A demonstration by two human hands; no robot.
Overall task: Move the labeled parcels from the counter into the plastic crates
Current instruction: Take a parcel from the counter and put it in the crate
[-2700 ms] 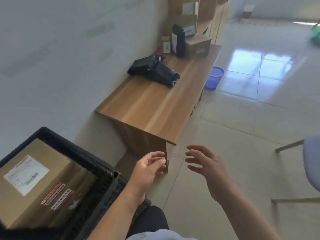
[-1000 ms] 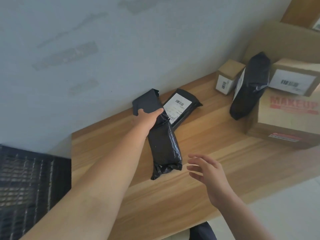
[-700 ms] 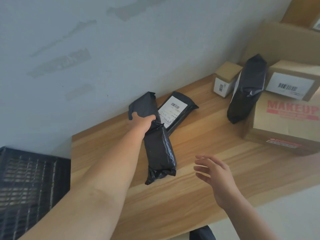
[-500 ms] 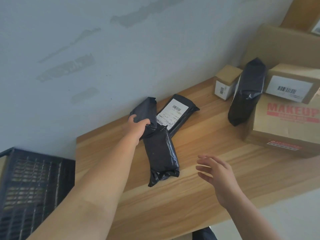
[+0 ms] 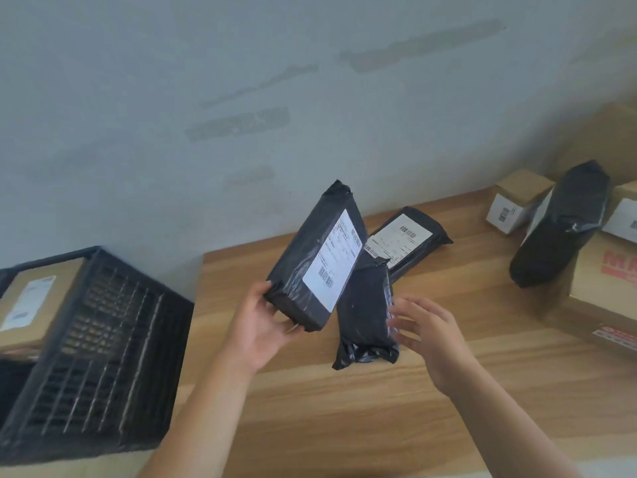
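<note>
Nearest you, your left hand (image 5: 262,326) gripped the lower end of a black labeled parcel (image 5: 314,256), thumb on the near face and fingers curled under its bottom edge. You held that parcel lifted off the wooden counter (image 5: 396,419), tilted with its top end leaning toward the wall (image 5: 206,98) and its white barcode label turned toward you.

Your right hand (image 5: 429,334) hung just right of the held parcel, fingers spread and relaxed, holding nothing. Its fingertips (image 5: 396,326) were at the right edge of a second black parcel (image 5: 367,315); whether they touched it could not be told. That second parcel lay flat on the counter, just right of and partly behind the held parcel.

Left of the held parcel stood the black plastic crate (image 5: 103,357), beyond the counter's left end, with a cardboard box (image 5: 32,305) bearing a white label inside it.

Behind the held parcel, a third black parcel (image 5: 410,241) lay on the counter with its label facing up, close to the wall.

Far right of the held parcel, a fourth black parcel (image 5: 560,225) leaned against a large cardboard box (image 5: 606,291) printed with red letters. A small cardboard box (image 5: 517,201) stood just left of that leaning parcel, near the wall.
</note>
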